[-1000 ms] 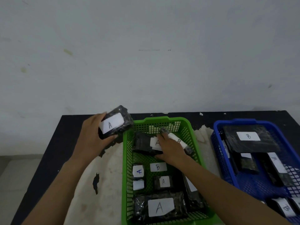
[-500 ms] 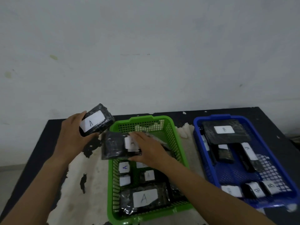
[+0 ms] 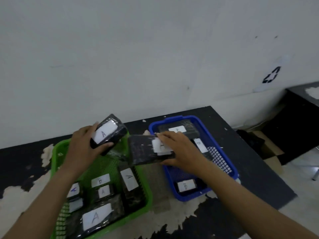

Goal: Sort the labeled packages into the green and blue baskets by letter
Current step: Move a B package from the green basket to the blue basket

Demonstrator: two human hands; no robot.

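My left hand (image 3: 82, 149) grips a small black package labelled A (image 3: 108, 133) above the far end of the green basket (image 3: 57, 152). My right hand (image 3: 179, 149) holds a flat black package (image 3: 143, 149) with a white label partly under my fingers, lifted between the two baskets at the left rim of the blue basket (image 3: 222, 149). The green basket holds several black packages, most labelled A and one labelled B (image 3: 100, 180). In the blue basket lie packages labelled B (image 3: 186, 185), some hidden by my right hand.
Both baskets stand on a black table (image 3: 255, 169) with peeling white patches, against a white wall. A second dark table (image 3: 300, 107) stands at the right with a gap and floor between. The table's right edge runs close to the blue basket.
My right hand has carried the flat package out of the green basket and rightward to the blue basket's rim. My left hand still holds the A package. The camera has swung right.
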